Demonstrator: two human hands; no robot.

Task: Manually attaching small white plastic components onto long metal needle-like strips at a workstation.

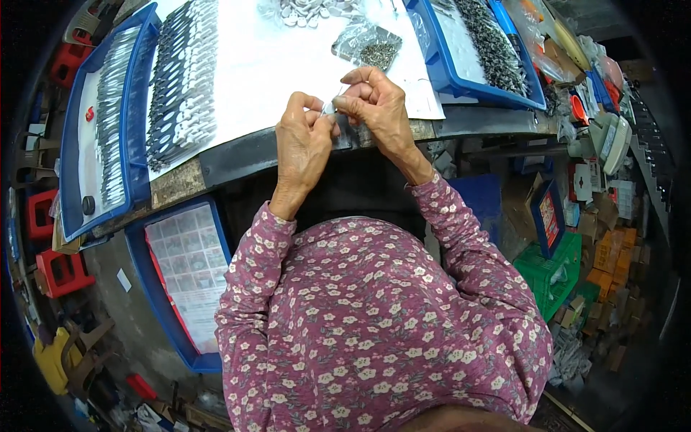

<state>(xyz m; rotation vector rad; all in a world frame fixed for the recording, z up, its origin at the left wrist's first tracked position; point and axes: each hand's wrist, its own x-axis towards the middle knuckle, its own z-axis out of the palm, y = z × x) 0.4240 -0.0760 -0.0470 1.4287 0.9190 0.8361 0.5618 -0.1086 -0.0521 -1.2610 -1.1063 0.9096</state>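
Observation:
Both hands meet above the front edge of the table. My left hand (pixel 306 140) pinches a small whitish piece (pixel 328 109), too small to name. Thumb and forefinger of my right hand (pixel 379 108) close on the same piece from the other side, the other fingers curled. Just beyond them lies a clear plastic bag (pixel 350 43) with a heap of small metal parts (pixel 379 55), perhaps screws or pins. Farther back is a pile of pale flat oval pieces (pixel 309 13). Left of my hands, long rows of dark and white slender parts (pixel 183 79) lie side by side on white paper.
A blue tray (pixel 128 108) of thin metallic parts stands at the left; another blue tray (pixel 479 92) with dark small parts stands at the right. Below the table edge are a blue bin (pixel 137 252) and a green crate (pixel 545 273). Red stools (pixel 63 273) stand far left.

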